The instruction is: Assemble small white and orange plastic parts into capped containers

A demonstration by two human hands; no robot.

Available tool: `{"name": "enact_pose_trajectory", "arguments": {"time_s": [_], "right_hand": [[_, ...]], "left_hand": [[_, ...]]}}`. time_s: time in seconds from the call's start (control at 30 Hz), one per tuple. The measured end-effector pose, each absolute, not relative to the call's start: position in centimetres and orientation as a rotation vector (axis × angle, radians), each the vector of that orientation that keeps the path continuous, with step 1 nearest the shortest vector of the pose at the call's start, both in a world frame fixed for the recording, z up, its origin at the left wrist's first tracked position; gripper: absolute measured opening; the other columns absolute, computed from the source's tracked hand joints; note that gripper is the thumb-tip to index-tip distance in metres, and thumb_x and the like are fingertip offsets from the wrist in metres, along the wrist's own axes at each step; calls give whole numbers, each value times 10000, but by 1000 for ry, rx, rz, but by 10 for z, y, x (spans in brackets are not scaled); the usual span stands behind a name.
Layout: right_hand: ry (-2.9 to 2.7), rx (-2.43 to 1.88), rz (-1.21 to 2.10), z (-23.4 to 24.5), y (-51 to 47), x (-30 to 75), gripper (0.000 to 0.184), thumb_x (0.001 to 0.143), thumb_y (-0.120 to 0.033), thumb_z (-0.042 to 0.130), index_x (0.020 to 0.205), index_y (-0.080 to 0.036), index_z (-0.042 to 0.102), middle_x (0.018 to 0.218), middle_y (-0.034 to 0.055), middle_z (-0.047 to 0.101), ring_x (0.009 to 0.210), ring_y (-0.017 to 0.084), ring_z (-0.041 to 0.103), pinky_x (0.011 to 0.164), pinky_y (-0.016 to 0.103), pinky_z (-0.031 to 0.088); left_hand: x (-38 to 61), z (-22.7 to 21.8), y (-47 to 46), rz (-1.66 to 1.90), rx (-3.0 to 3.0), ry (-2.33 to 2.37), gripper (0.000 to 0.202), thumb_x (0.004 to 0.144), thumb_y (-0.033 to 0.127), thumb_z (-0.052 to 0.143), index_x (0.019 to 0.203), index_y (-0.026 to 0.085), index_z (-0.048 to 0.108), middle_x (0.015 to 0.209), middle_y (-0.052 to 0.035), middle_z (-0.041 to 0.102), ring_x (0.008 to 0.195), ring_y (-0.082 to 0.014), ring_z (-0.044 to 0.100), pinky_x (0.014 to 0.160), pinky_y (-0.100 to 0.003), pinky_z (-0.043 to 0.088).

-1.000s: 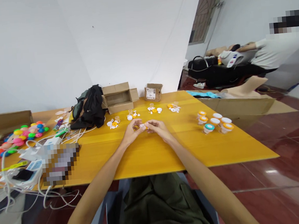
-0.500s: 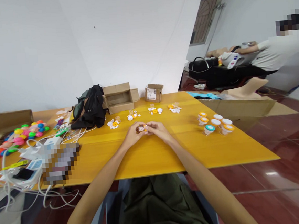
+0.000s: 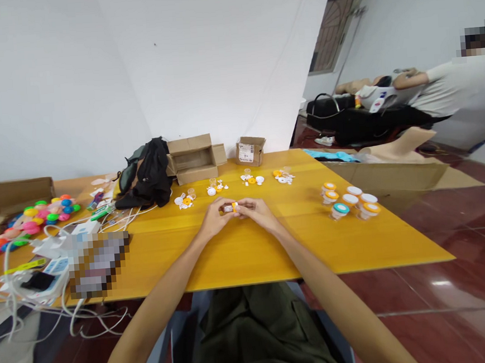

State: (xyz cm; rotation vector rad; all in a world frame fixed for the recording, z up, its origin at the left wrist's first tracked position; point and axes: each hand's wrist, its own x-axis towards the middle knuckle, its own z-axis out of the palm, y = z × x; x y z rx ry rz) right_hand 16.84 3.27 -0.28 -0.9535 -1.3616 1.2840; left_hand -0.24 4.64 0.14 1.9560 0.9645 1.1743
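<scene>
Over the middle of the table, my left hand (image 3: pixel 216 219) is closed around a small clear jar (image 3: pixel 228 209) lying on its side, with white parts showing inside. My right hand (image 3: pixel 256 211) pinches the orange lid (image 3: pixel 235 207) at the jar's right end. The fingertips of both hands nearly meet there, and part of the jar is hidden behind them. Beyond my hands lie small groups of white and orange plastic parts with clear cups: one group (image 3: pixel 184 200) at left, others (image 3: pixel 252 179) farther back, and another (image 3: pixel 283 176) to the right.
Several lidded jars (image 3: pixel 350 199) stand at right. Cardboard boxes (image 3: pixel 195 165) and a black bag (image 3: pixel 147 172) line the back. Colourful balls (image 3: pixel 31 227), a power strip (image 3: pixel 53 283), cables and a pixelated phone-like slab (image 3: pixel 102 265) occupy the left. A person (image 3: pixel 448 84) sits beyond the table.
The jar has turned slightly in my hands, so its orange lid shows more fully between the fingers. Both hands stay in nearly the same place. The person at right has shifted a little.
</scene>
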Motion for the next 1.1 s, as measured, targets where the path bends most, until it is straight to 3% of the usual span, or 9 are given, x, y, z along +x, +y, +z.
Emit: {"name": "enact_pose_trajectory", "arguments": {"time_s": [0.3,0.67,0.8,0.93,1.1], "right_hand": [[-1473,-1011,1197,1,31,168,487,637,-680,702,641,-194,664,553,5,647,486,128,589,514,252,504],[-1541,-1074,1129,2,29,167,616,714,-776,540,518,-193,573,462,4,571,407,104,501,407,227,376],[-1520,-1056,1118,1,29,168,509,745,-692,583,622,-199,621,530,-2,597,477,126,555,432,230,419],[-1441,-976,1168,0,31,167,395,677,-570,714,846,-216,667,808,25,706,669,155,645,488,226,483],[-1446,-953,1201,0,31,167,347,659,-505,747,830,-213,674,849,39,727,737,175,667,527,238,508]], "left_hand": [[-2,1,45,1199,1991,916,243,692,167,742,931,205,714,949,-41,683,912,-194,618,852,-331,489],[0,6,41,1194,2008,908,208,690,178,741,894,195,706,923,-38,683,885,-193,617,854,-330,486],[0,5,43,1188,1949,957,236,689,202,741,923,195,713,948,-46,697,890,-196,628,828,-318,500],[0,5,45,1193,1915,985,247,692,243,751,931,191,715,941,-47,707,873,-193,637,822,-320,507],[0,4,45,1205,1900,977,244,687,243,762,921,194,714,946,-45,711,875,-191,641,825,-322,511]]}}
